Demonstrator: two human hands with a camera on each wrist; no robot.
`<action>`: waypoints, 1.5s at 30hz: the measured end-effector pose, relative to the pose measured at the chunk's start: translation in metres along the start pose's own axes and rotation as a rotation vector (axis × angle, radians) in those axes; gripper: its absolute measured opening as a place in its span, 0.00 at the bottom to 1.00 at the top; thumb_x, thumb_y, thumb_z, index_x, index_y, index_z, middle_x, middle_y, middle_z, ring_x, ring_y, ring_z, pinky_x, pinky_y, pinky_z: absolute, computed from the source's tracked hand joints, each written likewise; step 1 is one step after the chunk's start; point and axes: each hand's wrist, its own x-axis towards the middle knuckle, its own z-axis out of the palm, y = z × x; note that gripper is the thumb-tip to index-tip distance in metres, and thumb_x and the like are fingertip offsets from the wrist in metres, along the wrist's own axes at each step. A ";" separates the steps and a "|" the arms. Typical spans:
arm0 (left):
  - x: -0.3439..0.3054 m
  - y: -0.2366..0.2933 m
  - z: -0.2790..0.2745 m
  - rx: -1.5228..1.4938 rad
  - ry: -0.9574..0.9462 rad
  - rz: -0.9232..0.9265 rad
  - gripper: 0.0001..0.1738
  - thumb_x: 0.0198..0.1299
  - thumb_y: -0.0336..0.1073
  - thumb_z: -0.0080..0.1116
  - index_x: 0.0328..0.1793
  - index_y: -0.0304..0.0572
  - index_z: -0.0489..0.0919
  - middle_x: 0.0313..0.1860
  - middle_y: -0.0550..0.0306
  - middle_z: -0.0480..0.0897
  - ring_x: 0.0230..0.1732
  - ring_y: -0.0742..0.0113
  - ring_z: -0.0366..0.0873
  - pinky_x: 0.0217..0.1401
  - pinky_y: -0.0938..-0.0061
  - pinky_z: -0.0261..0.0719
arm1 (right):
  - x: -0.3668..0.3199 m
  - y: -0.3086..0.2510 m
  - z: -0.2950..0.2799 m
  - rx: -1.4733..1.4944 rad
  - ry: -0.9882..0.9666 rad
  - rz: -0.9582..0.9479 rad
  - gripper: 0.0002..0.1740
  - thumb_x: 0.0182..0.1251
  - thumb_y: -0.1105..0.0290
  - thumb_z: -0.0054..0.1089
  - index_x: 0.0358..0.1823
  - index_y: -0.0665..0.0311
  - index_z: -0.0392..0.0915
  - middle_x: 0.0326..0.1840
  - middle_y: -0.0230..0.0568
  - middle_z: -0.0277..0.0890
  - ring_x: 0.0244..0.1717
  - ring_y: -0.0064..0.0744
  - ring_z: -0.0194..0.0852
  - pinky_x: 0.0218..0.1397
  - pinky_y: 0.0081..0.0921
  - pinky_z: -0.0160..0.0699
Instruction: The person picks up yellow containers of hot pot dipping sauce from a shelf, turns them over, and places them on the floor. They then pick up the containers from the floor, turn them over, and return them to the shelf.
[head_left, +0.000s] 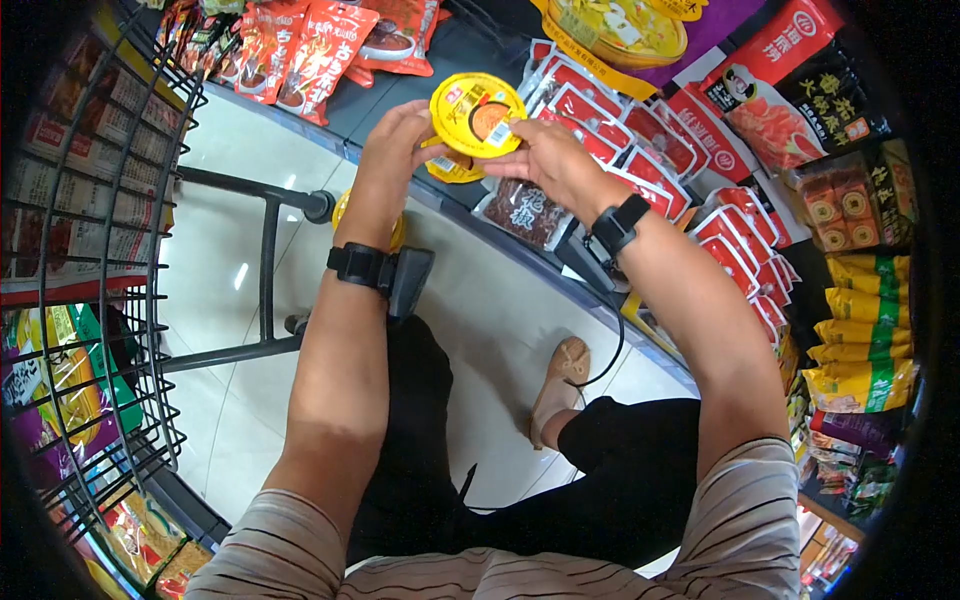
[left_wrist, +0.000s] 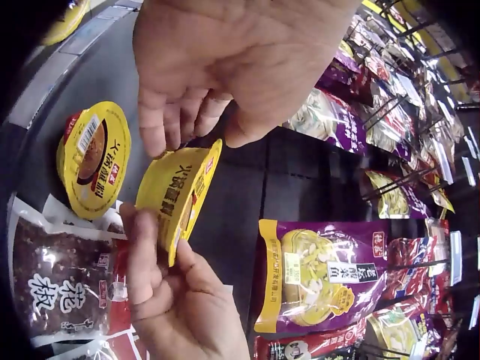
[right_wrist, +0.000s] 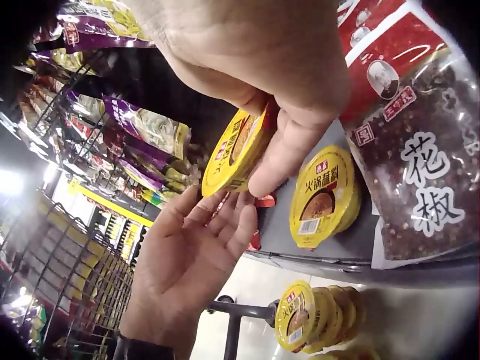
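Note:
A round yellow sealed tub (head_left: 478,115) is held over the shelf edge between both hands. The left hand (head_left: 398,140) has its fingertips and thumb at one rim of the tub. On the opposite rim the right hand (head_left: 560,160) pinches it, thumb on the lid. In the left wrist view the tub (left_wrist: 174,191) is tilted between the left hand (left_wrist: 240,64) and the right hand (left_wrist: 184,300). The right wrist view shows the left hand's fingers extended under the tub (right_wrist: 238,150). A second yellow tub (right_wrist: 325,196) lies on the shelf just below.
A bag of dark peppercorns (head_left: 522,212) and red packets (head_left: 650,185) lie on the shelf. Red bags (head_left: 325,50) stand at its far left. A wire rack (head_left: 100,260) is at the left. Several stacked yellow tubs (right_wrist: 319,315) are low beside the shelf edge.

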 end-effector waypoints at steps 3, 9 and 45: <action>-0.006 0.005 0.008 -0.002 -0.080 -0.025 0.27 0.73 0.45 0.52 0.69 0.32 0.70 0.58 0.51 0.79 0.60 0.63 0.79 0.60 0.68 0.80 | 0.004 -0.005 0.002 -0.012 0.046 -0.077 0.23 0.79 0.70 0.41 0.63 0.87 0.61 0.59 0.68 0.74 0.50 0.57 0.85 0.54 0.40 0.90; -0.005 0.010 0.015 0.195 0.001 -0.058 0.28 0.73 0.45 0.52 0.71 0.32 0.69 0.56 0.51 0.80 0.55 0.64 0.80 0.56 0.69 0.83 | 0.000 -0.007 0.006 -0.196 -0.043 0.005 0.26 0.81 0.64 0.44 0.62 0.86 0.65 0.56 0.65 0.77 0.51 0.53 0.85 0.53 0.38 0.90; 0.009 -0.046 -0.019 0.505 0.258 -0.086 0.22 0.69 0.37 0.56 0.65 0.32 0.73 0.50 0.52 0.83 0.42 0.71 0.82 0.36 0.78 0.81 | 0.011 0.026 -0.025 -0.506 -0.168 0.232 0.20 0.71 0.62 0.51 0.49 0.76 0.70 0.38 0.55 0.81 0.31 0.42 0.85 0.29 0.35 0.86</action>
